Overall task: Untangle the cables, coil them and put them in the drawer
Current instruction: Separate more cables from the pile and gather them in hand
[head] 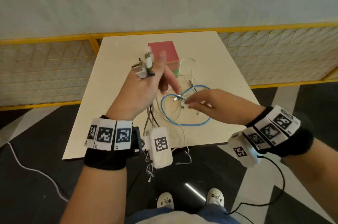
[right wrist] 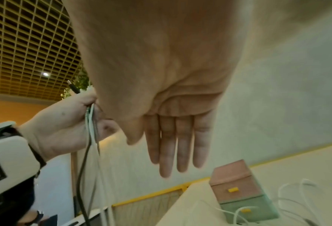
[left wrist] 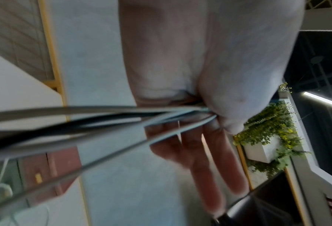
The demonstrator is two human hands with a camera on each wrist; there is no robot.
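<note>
My left hand (head: 152, 70) is raised above the table (head: 225, 70) and pinches a bundle of cable ends (head: 144, 64) with white, green and black plugs. Those cables (left wrist: 103, 120) run past its palm and hang over the table's front edge. In the right wrist view the left hand (right wrist: 64, 126) grips the same strands (right wrist: 90, 122). My right hand (head: 193, 103) hovers with straight fingers (right wrist: 180, 145) over the tangle, holding nothing. A blue cable (head: 184, 124) and thin white cables (head: 188, 66) lie looped on the table. The pink and green drawer box (head: 165, 53) stands behind, drawers shut.
A yellow mesh railing (head: 54, 70) runs behind and beside the table. A white cord (head: 27, 165) lies on the dark floor at left. A black wire (head: 281, 183) trails from my right wrist. A planter (left wrist: 267, 137) stands farther off.
</note>
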